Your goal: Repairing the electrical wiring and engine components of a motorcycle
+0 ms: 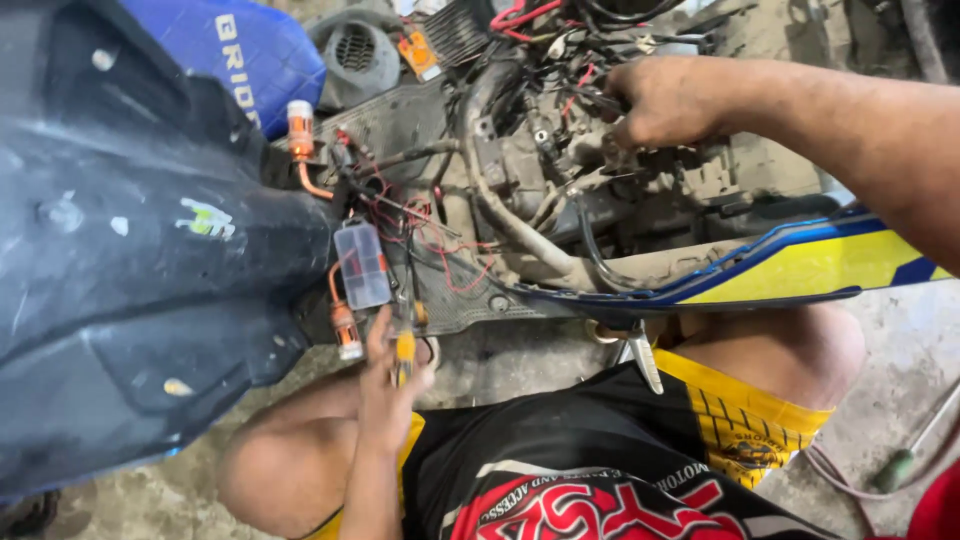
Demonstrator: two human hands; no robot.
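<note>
Screwdriver point(405, 350) in L hand point(388, 385) — R hand point(665, 100) on wiring point(590, 95)

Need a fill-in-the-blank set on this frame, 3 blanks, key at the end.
1. The left hand grips a tool with a ____ handle.
2. The right hand reaches among wires that are black and ____.
3. The small clear plastic box sits just ____ the left hand in the head view.

Missing words: yellow; red; above
</note>
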